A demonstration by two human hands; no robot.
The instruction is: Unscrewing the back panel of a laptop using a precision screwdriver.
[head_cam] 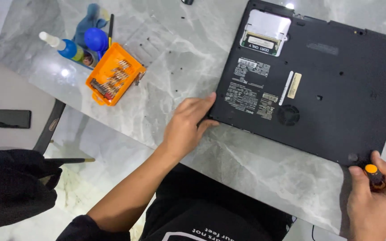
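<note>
A black laptop [331, 93] lies bottom side up on the grey marble table [179, 58], with an open memory bay [266, 31] near its far edge. My left hand [186, 125] rests on the table, fingers touching the laptop's near left corner. My right hand [374, 201] grips a screwdriver with an orange-capped black handle [371, 172], set at the laptop's near right corner beside a round foot. The screwdriver's tip is hidden.
An orange tray of screwdriver bits [112, 73] lies at the left, with a blue-and-white bottle [63, 44], a blue blower [95, 38] and a blue cloth behind it. Small dark screws are scattered on the table. A chair seat at left bears a black phone [13, 118].
</note>
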